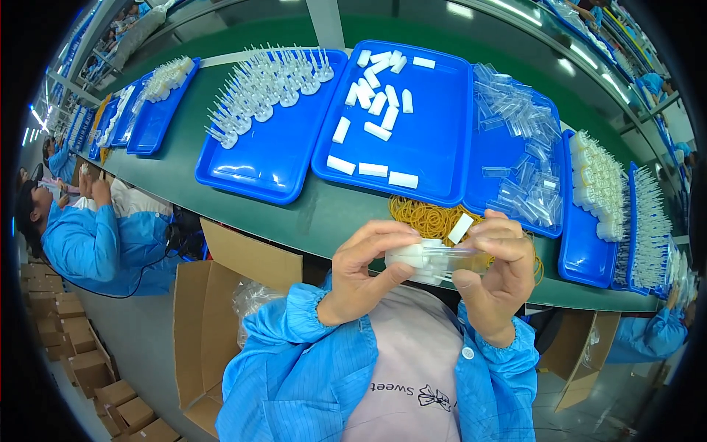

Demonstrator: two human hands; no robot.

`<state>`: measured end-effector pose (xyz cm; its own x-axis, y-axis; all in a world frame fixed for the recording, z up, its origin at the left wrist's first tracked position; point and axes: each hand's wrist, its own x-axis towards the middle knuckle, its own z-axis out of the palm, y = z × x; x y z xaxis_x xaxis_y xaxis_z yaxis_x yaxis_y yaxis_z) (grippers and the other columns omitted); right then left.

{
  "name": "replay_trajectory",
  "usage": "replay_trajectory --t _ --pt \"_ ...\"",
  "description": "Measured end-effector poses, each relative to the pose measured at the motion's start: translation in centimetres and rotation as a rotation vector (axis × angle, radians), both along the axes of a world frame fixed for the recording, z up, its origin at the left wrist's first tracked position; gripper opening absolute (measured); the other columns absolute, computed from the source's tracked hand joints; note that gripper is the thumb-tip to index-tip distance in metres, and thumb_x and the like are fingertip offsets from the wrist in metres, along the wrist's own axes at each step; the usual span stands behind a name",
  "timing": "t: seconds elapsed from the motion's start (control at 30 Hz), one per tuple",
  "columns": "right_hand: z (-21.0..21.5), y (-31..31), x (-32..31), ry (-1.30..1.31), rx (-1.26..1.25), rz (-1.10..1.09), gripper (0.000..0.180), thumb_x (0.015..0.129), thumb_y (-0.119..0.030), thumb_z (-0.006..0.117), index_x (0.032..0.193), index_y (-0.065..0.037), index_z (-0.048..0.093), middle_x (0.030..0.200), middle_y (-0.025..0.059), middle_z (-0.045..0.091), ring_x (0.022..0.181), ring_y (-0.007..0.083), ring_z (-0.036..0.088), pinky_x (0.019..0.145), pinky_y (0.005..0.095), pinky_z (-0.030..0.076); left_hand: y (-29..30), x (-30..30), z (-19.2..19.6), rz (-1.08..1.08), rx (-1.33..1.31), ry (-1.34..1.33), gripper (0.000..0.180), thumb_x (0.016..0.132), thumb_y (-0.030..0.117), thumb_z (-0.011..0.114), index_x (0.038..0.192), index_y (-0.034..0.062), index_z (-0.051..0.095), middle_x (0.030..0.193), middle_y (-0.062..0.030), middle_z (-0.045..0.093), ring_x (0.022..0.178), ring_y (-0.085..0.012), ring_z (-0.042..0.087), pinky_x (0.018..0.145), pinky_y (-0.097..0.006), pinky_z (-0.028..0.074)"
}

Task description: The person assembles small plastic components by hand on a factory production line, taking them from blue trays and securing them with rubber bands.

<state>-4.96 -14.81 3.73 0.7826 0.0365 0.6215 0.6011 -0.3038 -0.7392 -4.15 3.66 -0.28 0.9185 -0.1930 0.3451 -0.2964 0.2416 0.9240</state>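
My left hand [368, 269] pinches a white round-ended plastic part [407, 255] between thumb and fingers. Opposite it, my right hand [501, 269] grips a clear plastic sleeve [460, 259], whose left end meets or overlaps the white part; the exact fit cannot be made out. A small white block [460, 228] shows beside my right fingertips; whether it is held or lies behind them is unclear. Just beyond my hands, a heap of yellow-brown rubber bands [423, 217] lies on the green bench [331, 214].
Blue trays line the bench: one with white stemmed parts [269, 88], one with white blocks [378, 131], one with clear sleeves [515, 110]. At right, more trays hold white parts [596, 184]. An open carton [199, 331] stands left of me; a co-worker [96, 236] sits farther left.
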Motion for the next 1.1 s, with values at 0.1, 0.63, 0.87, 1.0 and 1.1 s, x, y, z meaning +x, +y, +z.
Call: replay_trajectory --t 0.1,0.63,0.87,1.0,1.1 --pt "0.06 0.10 -0.07 -0.026 -0.042 0.002 0.043 0.069 -0.019 0.083 0.101 -0.008 0.056 0.089 0.0062 0.068 0.095 0.0241 0.057 0.094 0.0466 0.037 0.06 0.02 0.10 0.021 0.000 0.002 0.026 0.084 0.012 0.069 0.108 0.0011 0.065 0.109 -0.0131 0.059 0.098 -0.0195 0.061 0.078 -0.029 0.053" --pt "0.08 0.49 0.03 -0.022 -0.137 -0.033 0.038 0.067 -0.013 0.083 0.096 -0.007 0.059 0.087 0.0066 0.064 0.083 0.0226 0.058 0.086 0.0428 0.043 0.47 0.40 -0.15 0.139 0.236 -0.165 0.024 0.080 0.006 0.071 0.103 0.0010 0.067 0.101 -0.0138 0.063 0.090 -0.0223 0.064 0.074 -0.029 0.053" --pt "-0.18 0.46 0.12 0.042 -0.049 -0.003 0.037 0.067 -0.012 0.082 0.096 -0.007 0.060 0.084 0.0046 0.064 0.082 0.0218 0.057 0.086 0.0428 0.042 0.46 0.49 0.08 0.172 0.284 -0.284 0.024 0.079 0.005 0.071 0.103 0.0007 0.068 0.101 -0.0141 0.063 0.088 -0.0217 0.064 0.070 -0.029 0.054" --pt "0.43 0.38 -0.10 -0.072 -0.196 -0.030 0.036 0.065 -0.011 0.082 0.094 -0.008 0.061 0.080 0.0033 0.063 0.082 0.0219 0.058 0.086 0.0433 0.042 0.51 0.71 0.30 0.162 0.291 -0.269 0.025 0.077 0.005 0.073 0.101 0.0006 0.068 0.100 -0.0142 0.064 0.087 -0.0223 0.065 0.071 -0.030 0.054" --pt "0.27 0.54 -0.01 -0.031 -0.177 -0.016 0.036 0.065 -0.008 0.082 0.095 -0.007 0.061 0.085 0.0062 0.062 0.088 0.0223 0.057 0.086 0.0398 0.042 0.55 0.80 0.27 0.190 0.312 -0.330 0.026 0.076 0.004 0.073 0.101 0.0005 0.069 0.098 -0.0142 0.064 0.086 -0.0227 0.065 0.071 -0.030 0.054"
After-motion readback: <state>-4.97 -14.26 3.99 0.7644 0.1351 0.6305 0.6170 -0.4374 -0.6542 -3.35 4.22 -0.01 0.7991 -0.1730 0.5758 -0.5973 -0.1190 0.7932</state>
